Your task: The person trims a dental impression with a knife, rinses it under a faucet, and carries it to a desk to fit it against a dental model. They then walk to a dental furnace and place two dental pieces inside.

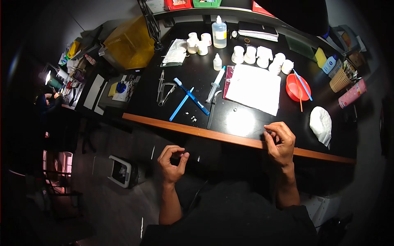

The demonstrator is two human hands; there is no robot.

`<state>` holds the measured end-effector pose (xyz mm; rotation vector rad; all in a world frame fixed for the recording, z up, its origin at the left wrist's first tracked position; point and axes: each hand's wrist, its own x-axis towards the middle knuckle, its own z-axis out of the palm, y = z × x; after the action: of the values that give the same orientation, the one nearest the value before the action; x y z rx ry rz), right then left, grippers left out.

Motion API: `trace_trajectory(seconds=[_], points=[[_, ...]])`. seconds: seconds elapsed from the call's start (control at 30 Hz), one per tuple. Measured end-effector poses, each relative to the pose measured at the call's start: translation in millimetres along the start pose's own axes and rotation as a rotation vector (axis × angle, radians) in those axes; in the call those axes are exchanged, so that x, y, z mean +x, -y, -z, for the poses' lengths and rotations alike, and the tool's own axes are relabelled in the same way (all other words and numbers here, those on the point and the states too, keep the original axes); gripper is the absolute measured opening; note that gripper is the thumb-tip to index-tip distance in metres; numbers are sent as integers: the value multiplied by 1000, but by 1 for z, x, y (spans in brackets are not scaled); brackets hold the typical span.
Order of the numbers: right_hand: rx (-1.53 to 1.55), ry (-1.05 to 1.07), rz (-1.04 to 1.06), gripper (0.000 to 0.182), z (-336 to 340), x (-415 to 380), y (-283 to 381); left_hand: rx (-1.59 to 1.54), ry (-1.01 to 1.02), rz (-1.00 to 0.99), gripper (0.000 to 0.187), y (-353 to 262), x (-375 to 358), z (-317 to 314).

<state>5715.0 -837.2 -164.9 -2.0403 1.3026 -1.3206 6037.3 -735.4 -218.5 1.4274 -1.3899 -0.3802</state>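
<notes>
My left hand (173, 165) is in the air in front of the desk edge. Its fingers are loosely curled, with a gap to the thumb and nothing seen between them. Over the wooden front edge (246, 142) is my right hand (281, 144), also loosely bent, thumb apart from the fingertips and no object visible in it. Closest to the right hand are a white paper sheet (255, 88) and a crumpled white cloth or tissue (320, 125). On the desk, a blue toothbrush (192, 96) crosses a light blue stick (180, 105). A syringe (215, 85) lies beside them.
Tweezers-like metal tools (164, 91), a red bowl (298, 88) with thin sticks, several white jars (250, 55), a small dropper bottle (217, 62) and a larger clear bottle (219, 33) are on the black desk. A woven basket (340, 83) stands at right.
</notes>
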Motion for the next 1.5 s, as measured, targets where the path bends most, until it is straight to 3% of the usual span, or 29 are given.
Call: trace_trajectory(seconds=[0.37,0.57,0.63,0.7,0.77,0.8,0.83,0.9,0.97,1.03,1.13,1.2,1.23,1.27,1.3,1.37,1.43,1.5], points=[[-108,-153,43,19,-20,2,-7,-35,-36,-330,15,-48,70,-10],[-10,-93,70,18,-17,-4,4,-223,-194,-115,8,-14,11,-7],[216,-115,102,21,-26,-10,11,-161,-262,-35,8,10,-8,9],[282,-9,222,22,-39,-14,29,110,-244,182,10,30,-22,35],[329,220,401,23,-61,-16,35,472,-263,406,25,93,-50,44],[340,372,395,21,-77,-21,35,748,-163,750,52,103,-63,41],[352,523,394,19,-96,-27,33,718,-47,1038,83,125,-79,38],[225,959,-23,21,-127,-49,16,660,146,1309,111,165,-115,26],[106,993,182,23,-162,-101,-75,590,109,1257,120,184,-151,11],[50,1064,125,28,-182,-123,-128,583,131,1242,116,183,-155,23],[-56,1282,-125,23,-231,-98,-96,527,91,1289,106,195,-158,32],[-34,1390,279,28,-272,-71,-7,500,88,1300,90,203,-159,36],[26,1464,65,25,-290,-65,43,478,63,1332,86,205,-162,39],[106,1478,286,23,-308,-58,76,461,35,1358,82,208,-164,40],[135,1501,340,21,-320,-54,117,448,6,1374,78,210,-165,46],[260,1649,-3,20,-338,-60,142,495,-166,1442,71,195,-183,51],[173,1790,113,22,-347,-53,179,338,-206,1604,74,173,-207,75],[47,1888,-71,23,-362,-60,170,131,-200,1778,79,150,-238,90]])
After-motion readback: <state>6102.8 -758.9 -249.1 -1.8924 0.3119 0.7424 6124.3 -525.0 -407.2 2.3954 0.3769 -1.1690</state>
